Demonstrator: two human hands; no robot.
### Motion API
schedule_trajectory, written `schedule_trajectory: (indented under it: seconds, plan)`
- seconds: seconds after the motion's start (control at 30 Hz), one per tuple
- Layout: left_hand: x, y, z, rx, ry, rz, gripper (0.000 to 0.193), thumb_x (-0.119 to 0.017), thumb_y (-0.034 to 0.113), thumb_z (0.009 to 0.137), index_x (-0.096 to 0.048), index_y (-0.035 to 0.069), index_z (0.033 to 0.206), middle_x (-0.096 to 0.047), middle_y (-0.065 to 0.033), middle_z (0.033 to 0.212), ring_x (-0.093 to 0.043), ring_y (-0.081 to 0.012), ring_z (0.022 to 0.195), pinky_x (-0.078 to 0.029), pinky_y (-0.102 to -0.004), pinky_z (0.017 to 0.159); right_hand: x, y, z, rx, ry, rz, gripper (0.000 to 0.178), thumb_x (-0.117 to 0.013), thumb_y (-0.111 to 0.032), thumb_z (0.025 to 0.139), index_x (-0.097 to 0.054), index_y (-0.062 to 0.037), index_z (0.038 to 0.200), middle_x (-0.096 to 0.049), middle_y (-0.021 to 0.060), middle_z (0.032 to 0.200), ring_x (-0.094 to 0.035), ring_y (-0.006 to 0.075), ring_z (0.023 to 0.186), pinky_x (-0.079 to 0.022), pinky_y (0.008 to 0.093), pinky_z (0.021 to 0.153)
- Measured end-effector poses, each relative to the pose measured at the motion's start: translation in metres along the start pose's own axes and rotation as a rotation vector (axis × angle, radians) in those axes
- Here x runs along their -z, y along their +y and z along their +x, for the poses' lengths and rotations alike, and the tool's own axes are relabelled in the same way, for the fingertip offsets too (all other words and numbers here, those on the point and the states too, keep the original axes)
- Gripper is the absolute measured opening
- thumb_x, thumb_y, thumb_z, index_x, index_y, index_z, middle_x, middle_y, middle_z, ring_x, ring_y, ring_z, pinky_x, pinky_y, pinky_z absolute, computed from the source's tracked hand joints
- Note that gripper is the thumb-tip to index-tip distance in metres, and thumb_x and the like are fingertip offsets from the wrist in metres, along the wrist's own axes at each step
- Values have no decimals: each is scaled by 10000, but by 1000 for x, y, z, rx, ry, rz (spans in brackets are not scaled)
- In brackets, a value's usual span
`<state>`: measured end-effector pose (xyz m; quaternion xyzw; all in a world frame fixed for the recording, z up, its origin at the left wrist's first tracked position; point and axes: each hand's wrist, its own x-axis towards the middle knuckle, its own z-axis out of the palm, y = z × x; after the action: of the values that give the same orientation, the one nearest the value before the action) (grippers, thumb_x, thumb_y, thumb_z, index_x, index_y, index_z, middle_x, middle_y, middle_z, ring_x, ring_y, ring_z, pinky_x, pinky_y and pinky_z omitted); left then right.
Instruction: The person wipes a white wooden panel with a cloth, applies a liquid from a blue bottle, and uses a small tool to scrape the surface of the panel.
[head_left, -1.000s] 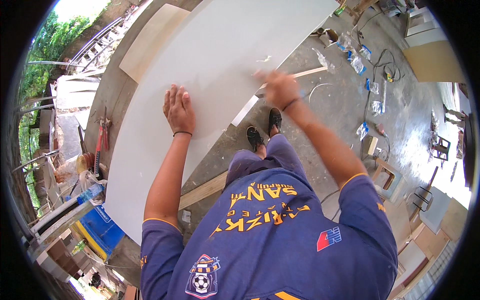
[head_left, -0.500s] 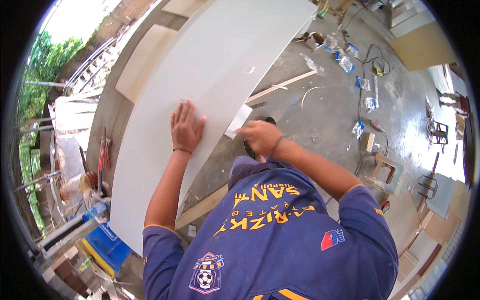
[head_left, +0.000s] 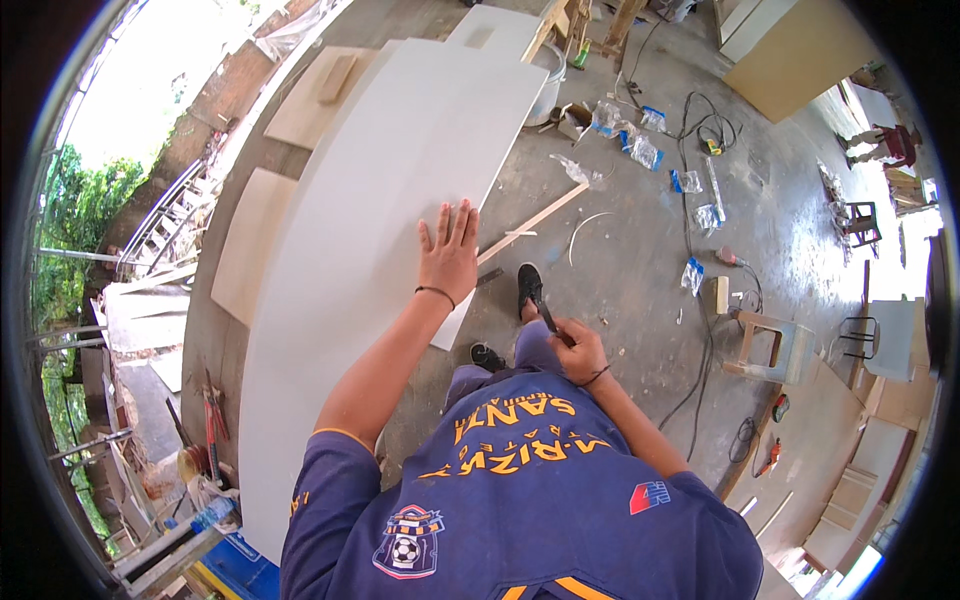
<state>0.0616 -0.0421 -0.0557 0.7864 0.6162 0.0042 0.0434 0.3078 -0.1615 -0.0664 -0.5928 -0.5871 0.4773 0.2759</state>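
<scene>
A long pale grey-white panel [head_left: 340,230] stretches from the lower left to the top. My left hand [head_left: 449,255] lies on it near its right edge, palm down with the fingers stretched. A white strip [head_left: 452,326] hangs at that edge, just below my left wrist. My right hand [head_left: 581,352] is away from the panel, in front of my thigh. Its fingers are closed around a slim dark tool [head_left: 547,317] that points up and to the left; its exact kind is not clear.
A wooden strip [head_left: 535,222] and a thin curved offcut [head_left: 574,240] lie on the floor right of the panel. Beyond are plastic packets [head_left: 640,150] and black cables [head_left: 685,130]. A small wooden stool [head_left: 770,347] stands at the right, and red-handled cutters [head_left: 212,425] are at the left.
My right hand has moved away from the panel's edge, down and to the right, and the dark tool now shows in it. My left hand sits nearer the panel's right edge.
</scene>
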Motion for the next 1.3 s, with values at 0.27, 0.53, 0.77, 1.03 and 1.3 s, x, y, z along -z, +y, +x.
schedule_trajectory:
  seconds: [0.27, 0.53, 0.77, 1.03, 1.3]
  plan:
    - [3, 22, 162, -15, 23, -9, 602, -439, 195, 901, -224, 124, 1459, -133, -22, 1546, -111, -264, 1425, -106, -587, 1113, 68, 19, 85, -123, 325, 122, 315, -656, -64, 774, -623, 8, 1079, -629, 72, 787, -576, 126, 681, -472, 267, 654]
    - [1, 24, 231, -35, 111, -167, 519, -448, 134, 902, -351, 160, 1412, -276, -19, 1504, -187, -267, 1409, -133, -549, 1117, 100, 18, 190, -13, 208, 28, 330, -649, -95, 780, -618, -24, 1101, -614, 101, 794, -589, 176, 687, -472, 293, 641]
    - [-5, -83, 105, 65, 209, -81, 497, -458, 297, 940, -391, 114, 1397, -315, -97, 1485, -254, -266, 1389, -173, -472, 1119, 120, -42, 365, 583, 223, -345, 367, -550, -96, 819, -596, -137, 1180, -569, 119, 783, -572, 311, 748, -475, 405, 667]
    - [-13, -175, 6, 961, 259, -19, 587, -395, 496, 940, -370, 150, 1413, -262, -64, 1513, -191, -259, 1409, -136, -515, 1116, 49, -24, 382, 956, 361, -630, 563, -583, -33, 722, -552, -230, 1248, -517, 108, 842, -545, 290, 793, -483, 396, 648]
    - [-12, -170, 3, 960, 292, -64, 575, -411, 497, 932, -382, 173, 1406, -263, -50, 1513, -194, -241, 1409, -131, -499, 1124, 28, -51, 310, 805, -176, -344, 525, -525, -45, 751, -547, -196, 1253, -568, 121, 868, -562, 321, 788, -491, 460, 733]
